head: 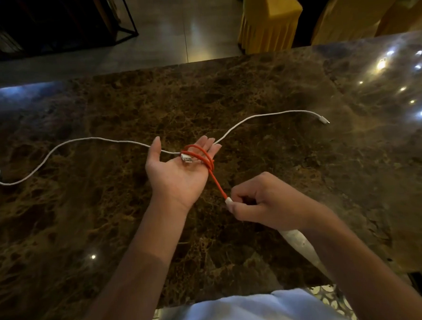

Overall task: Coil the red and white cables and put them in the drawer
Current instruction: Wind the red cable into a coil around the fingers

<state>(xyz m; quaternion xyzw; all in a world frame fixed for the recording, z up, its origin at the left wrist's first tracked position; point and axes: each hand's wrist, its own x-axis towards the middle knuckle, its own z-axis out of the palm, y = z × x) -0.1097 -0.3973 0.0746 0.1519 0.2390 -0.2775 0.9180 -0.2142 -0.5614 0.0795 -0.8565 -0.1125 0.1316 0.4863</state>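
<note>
The red cable (199,155) is wound in a few loops around the fingers of the left hand (178,171), which lies palm up with its fingers straight and relaxed, a white USB plug (186,159) resting on the palm. From those loops a short taut tail runs near and right, down to the right hand (259,201), whose grip is pinched together on the white connector end (228,202). So the free end lies just near-right of the coil, its long axis pointing from the coil toward the right hand, and the right hand is the one placed to carry the last turn around the left fingers. The white cable (264,115) is not yet coiled: it stretches left to right across the brown marble counter (249,83), passing behind the left hand, with one plug far left and the other far right. It lies close under the coil and could snag a wide sweep. No drawer is in view. Yellow-covered chairs (270,15) stand beyond the counter's far edge
</note>
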